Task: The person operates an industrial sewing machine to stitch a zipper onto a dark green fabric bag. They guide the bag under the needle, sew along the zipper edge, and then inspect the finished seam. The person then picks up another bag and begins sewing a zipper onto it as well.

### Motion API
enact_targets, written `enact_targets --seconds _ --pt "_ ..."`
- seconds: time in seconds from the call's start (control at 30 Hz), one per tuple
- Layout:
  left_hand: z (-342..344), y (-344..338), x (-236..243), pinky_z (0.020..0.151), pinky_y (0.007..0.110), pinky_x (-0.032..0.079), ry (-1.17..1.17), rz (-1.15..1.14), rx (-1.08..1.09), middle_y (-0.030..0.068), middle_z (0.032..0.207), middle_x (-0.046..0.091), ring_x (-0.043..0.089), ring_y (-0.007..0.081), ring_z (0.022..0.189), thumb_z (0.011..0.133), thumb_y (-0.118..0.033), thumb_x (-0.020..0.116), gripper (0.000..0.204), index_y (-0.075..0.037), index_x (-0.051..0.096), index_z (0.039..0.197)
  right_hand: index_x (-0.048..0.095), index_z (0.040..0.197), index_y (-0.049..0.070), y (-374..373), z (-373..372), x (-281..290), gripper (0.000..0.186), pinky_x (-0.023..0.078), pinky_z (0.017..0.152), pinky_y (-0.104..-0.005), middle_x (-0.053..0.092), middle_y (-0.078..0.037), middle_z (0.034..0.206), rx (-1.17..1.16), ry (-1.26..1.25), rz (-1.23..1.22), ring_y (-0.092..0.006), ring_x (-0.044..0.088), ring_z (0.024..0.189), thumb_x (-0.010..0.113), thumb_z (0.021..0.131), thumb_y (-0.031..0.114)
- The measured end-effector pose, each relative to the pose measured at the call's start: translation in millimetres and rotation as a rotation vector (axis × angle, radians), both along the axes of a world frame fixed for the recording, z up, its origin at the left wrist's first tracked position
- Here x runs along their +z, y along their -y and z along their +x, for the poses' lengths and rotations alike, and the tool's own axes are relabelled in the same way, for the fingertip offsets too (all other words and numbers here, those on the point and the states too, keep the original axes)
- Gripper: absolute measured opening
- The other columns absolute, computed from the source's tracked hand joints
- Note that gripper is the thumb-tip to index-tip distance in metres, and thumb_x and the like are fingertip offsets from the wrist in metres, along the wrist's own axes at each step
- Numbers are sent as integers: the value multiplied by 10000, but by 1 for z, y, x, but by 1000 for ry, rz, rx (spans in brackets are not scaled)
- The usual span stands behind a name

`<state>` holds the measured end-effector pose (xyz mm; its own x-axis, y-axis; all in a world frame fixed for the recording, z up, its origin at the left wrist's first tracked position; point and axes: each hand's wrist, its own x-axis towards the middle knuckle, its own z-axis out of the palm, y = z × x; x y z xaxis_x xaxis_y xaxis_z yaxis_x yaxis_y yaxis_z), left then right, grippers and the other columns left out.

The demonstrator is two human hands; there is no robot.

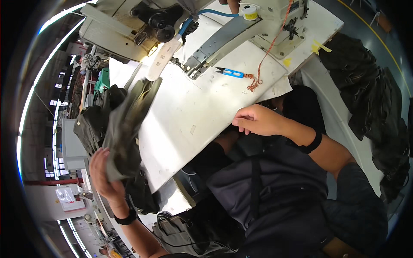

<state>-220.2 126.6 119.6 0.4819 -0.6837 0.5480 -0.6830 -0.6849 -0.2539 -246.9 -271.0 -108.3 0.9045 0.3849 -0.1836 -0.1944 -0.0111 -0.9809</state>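
My left hand (105, 172), blurred, is at a folded olive fabric piece (133, 116) along the table's left side; whether it grips the fabric is unclear. My right hand (248, 119) hovers at the front edge of the white table (180, 133), fingers loosely curled, with nothing visible in them. Beyond it lie blue thread snips (230, 73) with a tangled orange cord (254, 81). An industrial sewing machine (223, 36) stands at the back, with a pale bar (161, 60) pointing toward the fabric.
More dark olive bags (90, 129) are piled at the left. Another bag (176, 232) sits below the table. Dark garments or bags (357, 81) are draped along a pale surface at the right. A person (107, 251) is in the far lower-left background.
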Motion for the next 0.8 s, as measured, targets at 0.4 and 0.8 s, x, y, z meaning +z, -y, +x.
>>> enact_targets --seconds 0.4,0.8 --pt "-13 17 -138 971 421 499 -379 -138 260 166 1226 658 637 346 1123 895 -7 634 348 -49 649 1240 686 1030 -20 9 -4 -11 248 506 666 -249 674 -50 818 -30 8 -45 -105 621 707 598 1007 211" --pt "-26 130 -213 595 393 444 -459 -411 301 46 602 548 584 266 576 874 -142 750 205 -52 579 943 669 1094 -19 -49 36 10 252 507 609 -259 684 -67 848 -86 197 -128 -107 632 665 609 992 203"
